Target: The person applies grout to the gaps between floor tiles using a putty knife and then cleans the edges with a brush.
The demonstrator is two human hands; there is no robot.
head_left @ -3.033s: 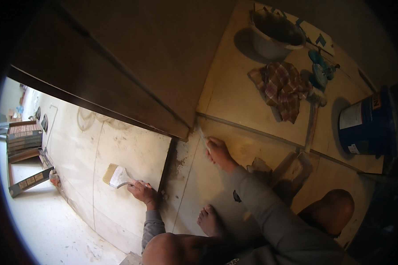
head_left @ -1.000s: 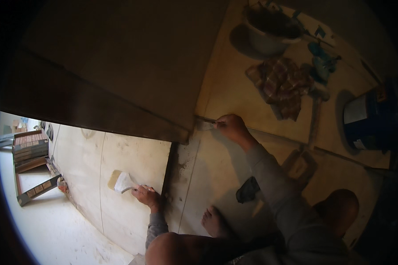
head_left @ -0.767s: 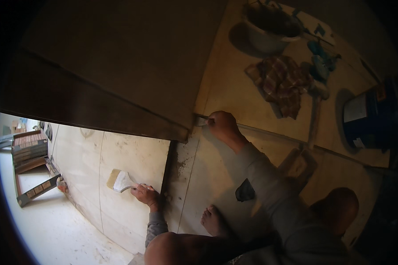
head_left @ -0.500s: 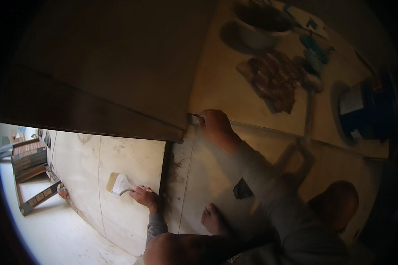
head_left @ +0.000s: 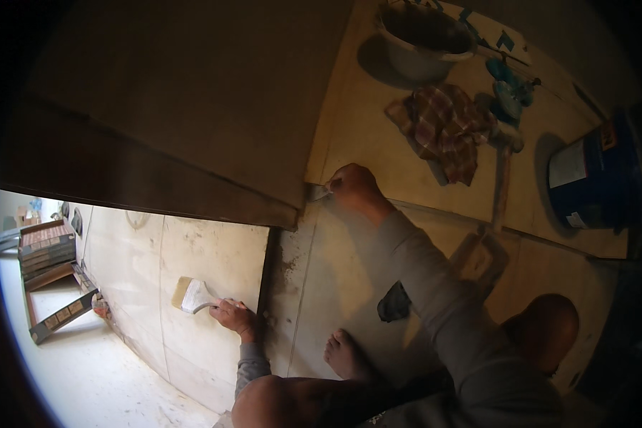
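My left hand [head_left: 234, 319] is closed around the handle of a wide flat brush [head_left: 194, 295]. Its white ferrule and pale bristles lie against light floor tiles [head_left: 214, 250] and point left. Farther up, my right hand [head_left: 354, 187] pinches a small, thin, flat blade-like tool [head_left: 319, 192]. The tool's tip is at the joint between tiles, close to the corner of the dark wall [head_left: 192, 157]. Shadow and my fingers hide most of it, so its exact kind is unclear.
A grey basin [head_left: 424, 68], a checkered cloth [head_left: 446, 132], teal items [head_left: 506, 93] and a mallet-like tool [head_left: 503, 178] lie at the upper right. A blue bucket [head_left: 592, 185] stands far right. A black scrap [head_left: 394, 303] lies near my foot. Stacked boxes [head_left: 46, 250] stand far left.
My right hand has shifted slightly up and turned, still pinching the small tool. My left hand and the brush have barely moved.
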